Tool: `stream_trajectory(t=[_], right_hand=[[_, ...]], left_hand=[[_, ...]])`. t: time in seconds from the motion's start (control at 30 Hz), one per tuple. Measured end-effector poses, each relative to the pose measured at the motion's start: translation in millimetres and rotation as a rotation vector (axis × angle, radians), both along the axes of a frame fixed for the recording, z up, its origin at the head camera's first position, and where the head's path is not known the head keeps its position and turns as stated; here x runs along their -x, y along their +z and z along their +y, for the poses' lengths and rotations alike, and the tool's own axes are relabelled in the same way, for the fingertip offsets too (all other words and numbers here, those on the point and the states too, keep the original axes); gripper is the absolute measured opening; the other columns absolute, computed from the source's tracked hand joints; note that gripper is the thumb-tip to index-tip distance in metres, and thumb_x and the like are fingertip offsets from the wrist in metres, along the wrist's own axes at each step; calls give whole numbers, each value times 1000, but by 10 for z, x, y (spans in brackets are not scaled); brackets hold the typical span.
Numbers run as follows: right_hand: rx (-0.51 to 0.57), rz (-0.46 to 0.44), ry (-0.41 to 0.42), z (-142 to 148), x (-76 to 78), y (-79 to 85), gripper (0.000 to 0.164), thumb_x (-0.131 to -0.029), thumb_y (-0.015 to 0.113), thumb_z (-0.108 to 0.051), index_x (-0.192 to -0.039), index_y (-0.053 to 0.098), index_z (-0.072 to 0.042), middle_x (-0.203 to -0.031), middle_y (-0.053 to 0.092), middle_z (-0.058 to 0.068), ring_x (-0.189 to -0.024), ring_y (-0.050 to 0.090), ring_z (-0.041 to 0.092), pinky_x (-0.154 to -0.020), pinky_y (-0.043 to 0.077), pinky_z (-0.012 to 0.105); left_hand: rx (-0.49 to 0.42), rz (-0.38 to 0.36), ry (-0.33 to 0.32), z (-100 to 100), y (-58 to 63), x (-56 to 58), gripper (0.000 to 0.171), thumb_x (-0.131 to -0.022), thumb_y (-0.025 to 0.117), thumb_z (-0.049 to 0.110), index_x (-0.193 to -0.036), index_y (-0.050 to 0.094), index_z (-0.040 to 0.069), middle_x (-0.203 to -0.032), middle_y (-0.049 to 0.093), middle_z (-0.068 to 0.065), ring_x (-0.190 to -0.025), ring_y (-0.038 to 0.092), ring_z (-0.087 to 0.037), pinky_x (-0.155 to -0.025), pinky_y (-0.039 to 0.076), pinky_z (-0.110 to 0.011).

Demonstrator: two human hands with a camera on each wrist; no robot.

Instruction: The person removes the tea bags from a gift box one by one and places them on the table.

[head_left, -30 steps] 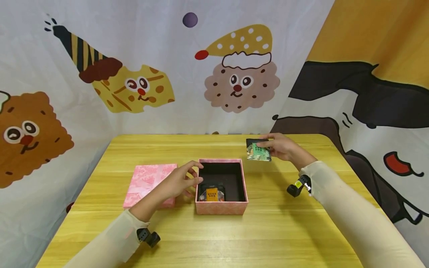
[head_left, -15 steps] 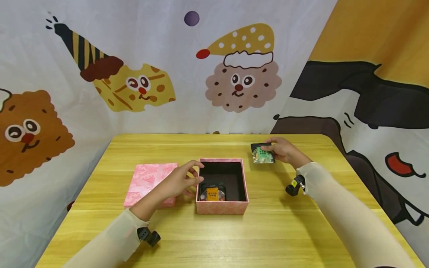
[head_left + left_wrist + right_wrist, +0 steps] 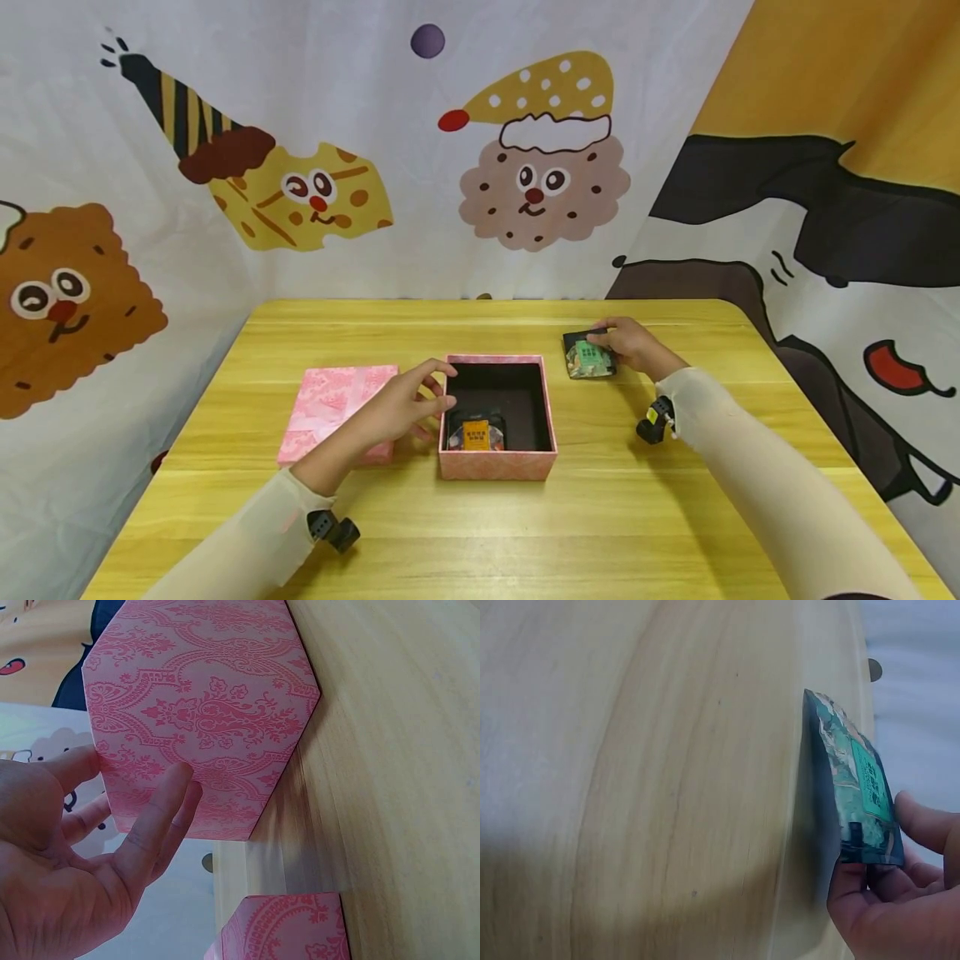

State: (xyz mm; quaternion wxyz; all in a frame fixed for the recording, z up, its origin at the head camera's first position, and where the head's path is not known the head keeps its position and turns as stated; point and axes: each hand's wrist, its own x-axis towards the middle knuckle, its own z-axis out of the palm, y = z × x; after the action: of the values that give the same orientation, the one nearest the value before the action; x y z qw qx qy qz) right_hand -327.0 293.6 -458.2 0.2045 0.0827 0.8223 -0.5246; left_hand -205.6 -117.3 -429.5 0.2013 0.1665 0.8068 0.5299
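My right hand [image 3: 633,343] pinches the right edge of a small packet [image 3: 588,358] with a green label, beyond the box's right back corner. In the right wrist view the packet [image 3: 855,784] is tilted close above the wood, thumb on top and fingers underneath; whether it touches the table I cannot tell. At the left wall of the pink open box [image 3: 495,465] is my left hand [image 3: 405,404], its fingers loosely spread, touching the wall and rim. Another packet [image 3: 475,433], with an orange label, lies in the box's front left corner.
A pink patterned lid [image 3: 330,404] lies left of the box, partly behind my left forearm. The wooden table [image 3: 510,542] ends at a cartoon-printed curtain [image 3: 360,83] behind. Black cameras sit on both wrists.
My right hand has lowered the green-labelled packet toward the table, slightly to the right and nearer to me. My left hand and the box have stayed in place.
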Motion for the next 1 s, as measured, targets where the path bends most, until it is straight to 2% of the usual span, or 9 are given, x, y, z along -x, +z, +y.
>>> stream_trajectory(t=[0.17, 0.27, 0.37, 0.4, 0.53, 0.6, 0.83, 0.9, 1.0], right_hand=[[-151, 53, 61, 5, -12, 17, 63, -110, 50, -40, -154, 40, 3, -152, 41, 26, -83, 52, 15, -71, 51, 32], [-261, 100, 76, 4, -20, 22, 74, -110, 39, -53, -155, 38, 5, -117, 59, 26, -67, 45, 16, -69, 50, 37], [-324, 136, 66, -7, -35, 23, 80, -109, 30, -60, -151, 43, 7, -87, 54, 15, -60, 45, 16, -70, 52, 40], [-329, 146, 61, -13, -42, 26, 81, -109, 28, -61, -149, 46, 7, -85, 52, 15, -61, 47, 17, -72, 54, 41], [-358, 183, 58, -28, -66, 50, 93, -105, 19, -68, -143, 52, 10, -124, 59, 29, -78, 61, 27, -80, 59, 46], [-370, 194, 53, -28, -63, 53, 98, -104, 15, -71, -142, 54, 10, -131, 56, 32, -78, 63, 28, -81, 59, 47], [-357, 227, -4, -21, -51, 73, 105, -100, 10, -76, -136, 59, 11, -87, 61, 23, -65, 56, 24, -73, 55, 39], [-325, 217, -25, -27, -59, 90, 108, -98, 10, -78, -134, 59, 11, -90, 61, 17, -71, 58, 24, -74, 56, 39], [-260, 198, -58, -32, -64, 106, 106, -98, 13, -78, -133, 56, 14, -101, 64, 25, -85, 64, 32, -85, 60, 44]], left_hand=[[3, 3, -4, -6, 8, -8, 43, -103, 65, 15, -143, 51, 12, -113, 54, -18, -85, 69, -23, -62, 64, -52], [2, 1, -2, -8, 11, -9, 43, -103, 65, 15, -143, 51, 12, -113, 54, -18, -85, 69, -24, -62, 64, -51], [2, 2, -1, -7, 11, -8, 42, -103, 65, 15, -143, 51, 12, -113, 55, -18, -86, 69, -25, -62, 64, -51], [3, 3, 1, -4, 13, -8, 42, -103, 65, 15, -142, 51, 13, -113, 55, -18, -85, 69, -24, -62, 64, -51], [2, 5, -2, -4, 19, -10, 42, -103, 65, 15, -143, 51, 11, -113, 54, -18, -85, 69, -23, -61, 64, -51], [-1, 7, -5, -6, 19, -11, 42, -103, 65, 15, -143, 50, 10, -113, 54, -19, -84, 69, -22, -61, 64, -51], [-6, 0, -4, -1, 14, -17, 41, -104, 64, 14, -143, 51, 12, -113, 54, -19, -85, 68, -23, -62, 64, -50], [-5, -3, -3, 2, 21, -23, 41, -104, 64, 14, -142, 51, 13, -113, 54, -18, -85, 68, -23, -62, 64, -51], [-1, -4, -5, 2, 24, -26, 41, -104, 64, 14, -142, 51, 14, -114, 54, -18, -85, 69, -23, -63, 64, -51]])
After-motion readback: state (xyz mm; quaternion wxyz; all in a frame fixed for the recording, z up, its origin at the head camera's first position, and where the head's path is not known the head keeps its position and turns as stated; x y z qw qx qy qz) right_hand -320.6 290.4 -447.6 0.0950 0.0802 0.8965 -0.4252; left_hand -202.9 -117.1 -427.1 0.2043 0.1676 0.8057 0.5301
